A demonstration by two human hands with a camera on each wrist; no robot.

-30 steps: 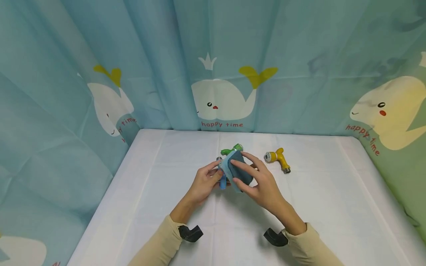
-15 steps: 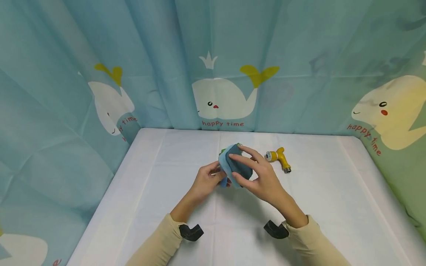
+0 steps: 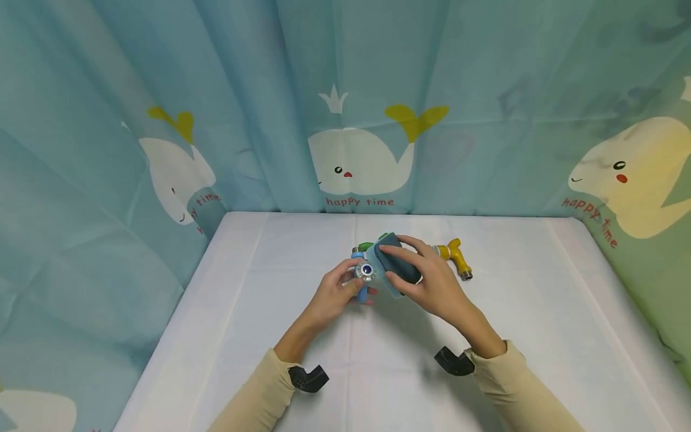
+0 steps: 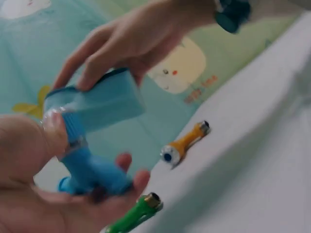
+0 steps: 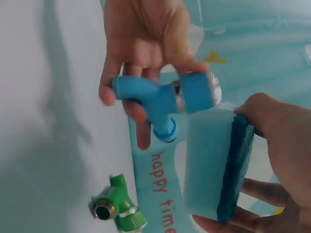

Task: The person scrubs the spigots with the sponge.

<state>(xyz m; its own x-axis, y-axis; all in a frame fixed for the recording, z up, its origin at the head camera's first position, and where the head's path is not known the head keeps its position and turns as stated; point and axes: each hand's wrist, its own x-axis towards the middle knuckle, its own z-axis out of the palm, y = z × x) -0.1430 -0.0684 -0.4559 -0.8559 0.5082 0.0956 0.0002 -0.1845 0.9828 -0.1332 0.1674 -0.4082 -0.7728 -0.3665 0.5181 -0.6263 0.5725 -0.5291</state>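
Observation:
My left hand point(image 3: 336, 294) holds a blue plastic tap point(image 3: 362, 294) above the table, thumb on its collar. The tap's round, clear-rimmed end point(image 3: 366, 271) faces up in the head view. In my right hand point(image 3: 436, 288) is a two-layer sponge point(image 3: 398, 264), pale blue foam with a dark blue scouring side, pinched between thumb and fingers. The right wrist view has the foam point(image 5: 208, 162) right beside the tap's clear-rimmed end; whether they touch I cannot tell. Behind the sponge, a green tap point(image 3: 364, 246) lies partly hidden on the table.
A yellow tap point(image 3: 457, 259) with a metal spout lies on the white table point(image 3: 281, 258) to the right, its left end covered by my right hand. A blue-green whale-print curtain point(image 3: 259, 120) hangs along the table's back and sides.
The sponge covered the blue tap's round end half a second ago. It has since shifted right with my right hand, and that end now shows. My left hand has hardly moved.

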